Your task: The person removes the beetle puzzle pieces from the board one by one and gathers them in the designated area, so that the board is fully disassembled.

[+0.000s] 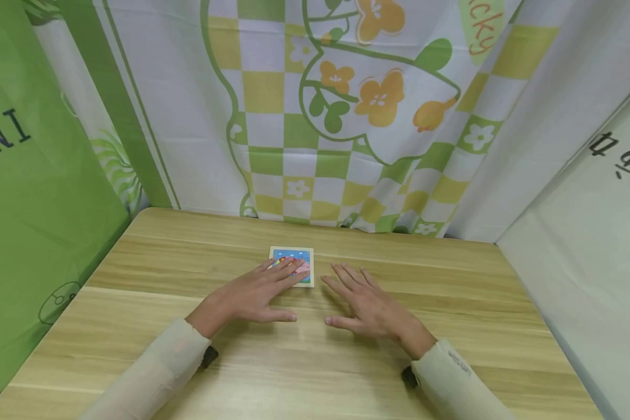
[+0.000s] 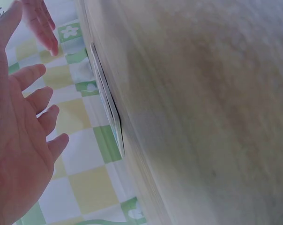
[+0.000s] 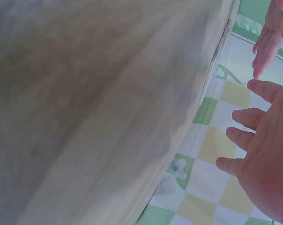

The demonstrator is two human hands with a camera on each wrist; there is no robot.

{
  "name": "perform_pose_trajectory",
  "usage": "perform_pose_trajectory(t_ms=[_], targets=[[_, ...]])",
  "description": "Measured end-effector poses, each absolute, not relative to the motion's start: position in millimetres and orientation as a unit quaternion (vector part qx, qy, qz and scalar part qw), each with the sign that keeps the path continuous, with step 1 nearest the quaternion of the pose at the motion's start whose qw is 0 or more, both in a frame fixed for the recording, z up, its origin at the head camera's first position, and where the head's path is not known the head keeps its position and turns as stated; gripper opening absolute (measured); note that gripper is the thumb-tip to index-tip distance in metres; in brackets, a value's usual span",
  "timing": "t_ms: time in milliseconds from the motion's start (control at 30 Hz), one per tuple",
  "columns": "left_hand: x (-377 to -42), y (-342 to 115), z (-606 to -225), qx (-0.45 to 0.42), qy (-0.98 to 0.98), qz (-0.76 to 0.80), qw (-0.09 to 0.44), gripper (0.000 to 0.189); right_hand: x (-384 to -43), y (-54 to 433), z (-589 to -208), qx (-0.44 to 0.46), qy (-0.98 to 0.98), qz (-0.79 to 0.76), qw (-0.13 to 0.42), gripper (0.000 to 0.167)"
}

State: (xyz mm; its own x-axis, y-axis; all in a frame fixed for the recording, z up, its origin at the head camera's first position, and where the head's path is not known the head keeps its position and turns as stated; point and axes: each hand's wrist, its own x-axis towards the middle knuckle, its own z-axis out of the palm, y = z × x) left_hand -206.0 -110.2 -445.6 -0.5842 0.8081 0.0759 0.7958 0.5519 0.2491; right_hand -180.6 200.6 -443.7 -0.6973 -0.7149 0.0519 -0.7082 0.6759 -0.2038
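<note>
Looked down across a pale wood-grain tabletop (image 1: 304,379), grain running mostly side to side. Nearest, logged a light left sleeve (image 1: 152,367) and a light right sleeve (image 1: 459,379) reaching in from the lower edge, with a small dark piece at the inner side of each cuff. Next, found the left hand (image 1: 252,293) and right hand (image 1: 367,306) side by side, palms down, well apart from each other. Recorded the left fingers as long and loosely spread, thumb stretched out toward the right hand; likewise the right fingers, wide and relaxed, thumb pointing left. Located a picture board (image 1: 294,252) flat on the table toward its far side, partly covered from above by the left fingers and just beyond the right fingertips' left side. From the left wrist view, made out a gap between hand and board. Noted a pale border, blue ground and pink, red and yellow patches on it. Farther off, saw a checked, flowered curtain (image 1: 315,134) behind the table, flanked by a green panel (image 1: 37,198) at left and a white panel (image 1: 583,251) at right.
</note>
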Motion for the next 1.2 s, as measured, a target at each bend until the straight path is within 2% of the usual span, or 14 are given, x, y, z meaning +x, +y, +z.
perform_pose_trajectory(t_ms=[600, 933, 1200], targets=[[-205, -118, -447, 0.439, 0.886, 0.147, 0.034, 0.092, -181, 200, -445, -0.382, 0.918, -0.105, 0.013, 0.089], [-204, -128, -453, 0.405, 0.901, 0.153, 0.038, 0.094, -182, 194, -448, -0.375, 0.922, -0.093, 0.020, 0.094], [-209, -137, -453, 0.369, 0.914, 0.163, 0.044, 0.095, -191, 186, -448, -0.366, 0.925, -0.097, 0.027, 0.091]])
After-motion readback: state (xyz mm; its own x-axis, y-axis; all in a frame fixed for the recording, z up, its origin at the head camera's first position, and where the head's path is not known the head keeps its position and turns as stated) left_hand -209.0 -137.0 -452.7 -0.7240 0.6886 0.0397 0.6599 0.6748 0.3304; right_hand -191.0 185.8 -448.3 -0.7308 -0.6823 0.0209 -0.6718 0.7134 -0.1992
